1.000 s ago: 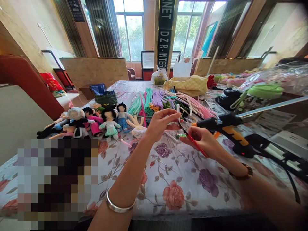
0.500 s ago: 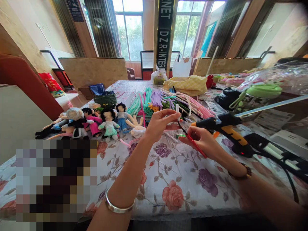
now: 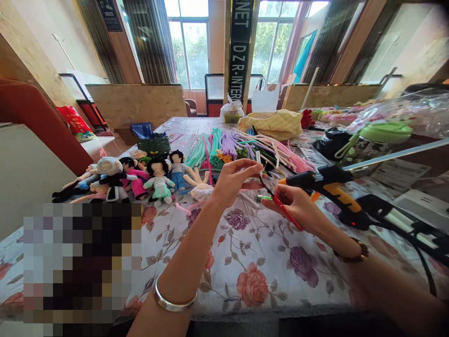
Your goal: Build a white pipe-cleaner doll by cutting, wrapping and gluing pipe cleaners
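My left hand is closed in a pinch on a small white stick-like piece, which stands up above the fingertips. Between the thumb and fingers of my right hand is a slim red tool with a thin black curved tip; it looks like tweezers, but I cannot make out its kind for certain. That tip reaches to the left fingertips, just below the white piece. Just right of my right hand is a black and orange glue gun with a clear glue stick in its back.
Several yarn-like dolls sit at the left, by a green basket. Bundles of fuzzy coloured stems lie behind my hands. A yellow checked pouch and a green-lidded container stand farther back. A flowered cloth covers the table.
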{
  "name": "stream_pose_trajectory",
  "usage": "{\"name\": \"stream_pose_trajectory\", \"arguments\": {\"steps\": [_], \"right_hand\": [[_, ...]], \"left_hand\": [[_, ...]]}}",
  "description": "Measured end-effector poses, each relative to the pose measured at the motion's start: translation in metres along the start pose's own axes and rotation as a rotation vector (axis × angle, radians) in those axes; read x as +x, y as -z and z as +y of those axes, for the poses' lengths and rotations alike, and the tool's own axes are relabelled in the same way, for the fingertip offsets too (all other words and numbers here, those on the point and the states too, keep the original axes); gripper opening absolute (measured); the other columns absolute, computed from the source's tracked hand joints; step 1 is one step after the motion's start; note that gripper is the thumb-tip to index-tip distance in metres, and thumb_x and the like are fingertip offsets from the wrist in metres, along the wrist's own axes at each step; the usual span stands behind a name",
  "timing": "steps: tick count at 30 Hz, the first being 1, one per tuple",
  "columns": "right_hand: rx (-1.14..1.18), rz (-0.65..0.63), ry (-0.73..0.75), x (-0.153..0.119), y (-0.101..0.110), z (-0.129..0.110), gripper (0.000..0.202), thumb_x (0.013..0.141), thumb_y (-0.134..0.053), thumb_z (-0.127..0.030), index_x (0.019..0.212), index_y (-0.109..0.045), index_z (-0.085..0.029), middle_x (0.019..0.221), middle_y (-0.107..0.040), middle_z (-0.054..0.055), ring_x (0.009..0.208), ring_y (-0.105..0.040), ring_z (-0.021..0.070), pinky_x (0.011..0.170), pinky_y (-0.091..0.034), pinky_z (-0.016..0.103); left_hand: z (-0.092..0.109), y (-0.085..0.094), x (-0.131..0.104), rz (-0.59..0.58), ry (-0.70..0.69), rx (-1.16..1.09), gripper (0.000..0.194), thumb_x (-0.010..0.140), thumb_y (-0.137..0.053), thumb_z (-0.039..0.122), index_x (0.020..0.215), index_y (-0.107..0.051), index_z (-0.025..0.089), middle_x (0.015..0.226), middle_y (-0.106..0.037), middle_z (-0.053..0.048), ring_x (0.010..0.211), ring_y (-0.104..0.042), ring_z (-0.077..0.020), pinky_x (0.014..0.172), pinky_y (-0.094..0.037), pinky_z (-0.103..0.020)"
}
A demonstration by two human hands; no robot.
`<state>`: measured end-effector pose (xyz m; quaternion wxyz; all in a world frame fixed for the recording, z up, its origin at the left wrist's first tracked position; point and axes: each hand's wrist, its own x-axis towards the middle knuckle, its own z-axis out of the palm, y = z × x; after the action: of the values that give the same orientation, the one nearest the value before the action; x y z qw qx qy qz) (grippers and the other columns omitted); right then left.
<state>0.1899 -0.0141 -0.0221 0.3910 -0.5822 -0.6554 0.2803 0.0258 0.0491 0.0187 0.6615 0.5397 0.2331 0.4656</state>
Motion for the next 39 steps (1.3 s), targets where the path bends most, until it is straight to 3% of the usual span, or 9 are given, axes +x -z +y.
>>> {"name": "stream_pose_trajectory", "arguments": {"steps": [21,30,39], "right_hand": [[-0.022,0.032,0.010,-0.0033,0.0008,-0.0071,0.047,0.065,-0.072,-0.055,0.060,-0.040,-0.020,0.054,-0.038,-0.006,0.052,-0.032,0.0087,0.046,-0.025,0.023],[-0.171,0.009,0.051,-0.0007,0.0021,-0.0030,0.045,0.068,-0.066,-0.058,0.062,-0.043,-0.020,0.056,-0.045,-0.004,0.052,-0.038,0.0102,0.048,-0.031,0.025],[-0.099,-0.011,0.026,-0.0012,0.0016,-0.0027,0.045,0.068,-0.067,-0.058,0.064,-0.043,-0.021,0.057,-0.044,-0.005,0.054,-0.037,0.0103,0.048,-0.030,0.024]], "left_hand": [[0.0018,0.0000,-0.0005,-0.019,0.004,0.008,0.020,0.065,-0.074,0.028,0.075,-0.063,0.013,0.075,-0.059,0.000,0.072,-0.062,-0.0125,0.066,-0.058,-0.033],[0.0026,-0.0004,-0.0016,0.015,0.030,0.018,0.023,0.065,-0.074,0.030,0.076,-0.061,0.015,0.075,-0.058,0.001,0.073,-0.064,-0.0146,0.063,-0.057,-0.032],[0.0024,-0.0004,-0.0014,0.007,0.026,0.008,0.023,0.064,-0.075,0.030,0.076,-0.061,0.014,0.072,-0.059,0.001,0.072,-0.064,-0.0141,0.067,-0.057,-0.034]]}}
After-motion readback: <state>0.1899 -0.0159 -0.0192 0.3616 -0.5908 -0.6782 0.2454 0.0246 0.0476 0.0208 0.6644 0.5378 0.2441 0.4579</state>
